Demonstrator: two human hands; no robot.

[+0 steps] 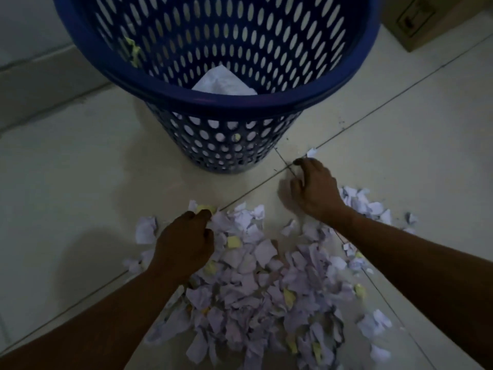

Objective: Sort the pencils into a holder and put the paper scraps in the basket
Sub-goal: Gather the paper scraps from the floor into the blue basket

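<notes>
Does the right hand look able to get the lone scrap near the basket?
Likely yes: the scrap lies on bare floor just beyond the right hand, with nothing between them.

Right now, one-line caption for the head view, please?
Left hand and right hand gather paper scraps on the tiled floor before a blue basket.

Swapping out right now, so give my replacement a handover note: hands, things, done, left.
Left hand: grips paper scraps at the pile's far edge.
Right hand: curled on the floor by a stray scrap; grip unclear.
Basket: upright beyond the pile.
Done: a few papers inside it.
Left: most scraps lie on the floor. Pencils, holder: not in view.
</notes>
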